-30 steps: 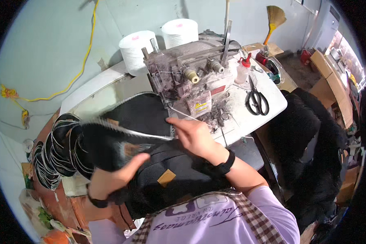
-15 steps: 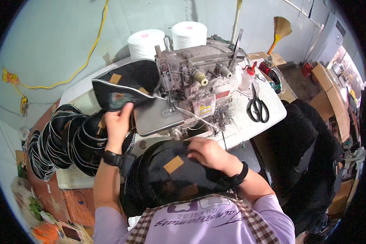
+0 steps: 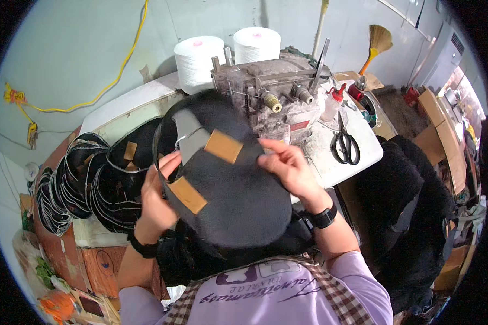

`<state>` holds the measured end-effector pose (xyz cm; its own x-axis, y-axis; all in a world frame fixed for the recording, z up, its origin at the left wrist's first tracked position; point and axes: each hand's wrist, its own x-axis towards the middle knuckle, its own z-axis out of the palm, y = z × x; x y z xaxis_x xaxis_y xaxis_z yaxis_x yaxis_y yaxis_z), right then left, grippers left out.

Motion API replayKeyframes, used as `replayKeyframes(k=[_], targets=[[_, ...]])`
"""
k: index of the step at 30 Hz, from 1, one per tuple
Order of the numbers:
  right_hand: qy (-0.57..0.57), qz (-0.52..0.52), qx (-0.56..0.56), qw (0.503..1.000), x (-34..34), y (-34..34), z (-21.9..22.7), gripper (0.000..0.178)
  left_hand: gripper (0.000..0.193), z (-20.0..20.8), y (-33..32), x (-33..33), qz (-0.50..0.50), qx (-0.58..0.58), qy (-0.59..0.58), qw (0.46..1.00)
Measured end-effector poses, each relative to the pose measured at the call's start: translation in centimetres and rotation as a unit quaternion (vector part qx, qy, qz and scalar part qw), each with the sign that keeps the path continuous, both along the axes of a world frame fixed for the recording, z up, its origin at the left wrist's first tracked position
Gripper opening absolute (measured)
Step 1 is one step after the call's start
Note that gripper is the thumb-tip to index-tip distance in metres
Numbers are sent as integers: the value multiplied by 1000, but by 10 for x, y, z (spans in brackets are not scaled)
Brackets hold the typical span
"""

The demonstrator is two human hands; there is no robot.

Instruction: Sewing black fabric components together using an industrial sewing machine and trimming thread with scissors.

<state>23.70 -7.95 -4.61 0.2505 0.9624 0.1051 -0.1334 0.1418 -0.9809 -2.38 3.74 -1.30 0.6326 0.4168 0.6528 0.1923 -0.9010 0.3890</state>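
Observation:
Both my hands hold up a rounded black fabric piece in front of the sewing machine. Two tan rectangular patches show on it. At its left edge, my left hand grips with the fingers partly behind the fabric. My right hand pinches the right edge between thumb and fingers. More dark fabric lies on my lap beneath, mostly hidden. To the left, several black pieces with white stitched edges are heaped in an overlapping row.
Two white thread cones stand behind the machine. Black scissors and a red-capped bottle are on the white tabletop at right. A large dark fabric pile sits farther right. A yellow cord hangs on the wall.
My left hand has let go of the white-edged piece, which now rests at left on the heap. Both hands have raised a black piece from my lap.

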Motion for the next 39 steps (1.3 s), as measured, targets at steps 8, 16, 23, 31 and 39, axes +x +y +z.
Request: replayKeyframes(k=[8,16,23,31,39], targets=[[-61,-46,29,997,-49,16,-36,25,50,12,38,49,-74,-508,-282,811],[116,94,-26,988,-69,32,-26,29,21,-4,97,-30,-185,-626,-428,626],[-19,72,17,997,-49,14,-22,35,61,-22,-52,-53,-31,-578,-114,807],[-233,-42,91,967,-44,-12,-13,28,29,2,-32,11,-26,-75,94,992],[-412,-98,210,881,-53,-19,-5,19,30,-2,-3,25,-33,31,124,991]])
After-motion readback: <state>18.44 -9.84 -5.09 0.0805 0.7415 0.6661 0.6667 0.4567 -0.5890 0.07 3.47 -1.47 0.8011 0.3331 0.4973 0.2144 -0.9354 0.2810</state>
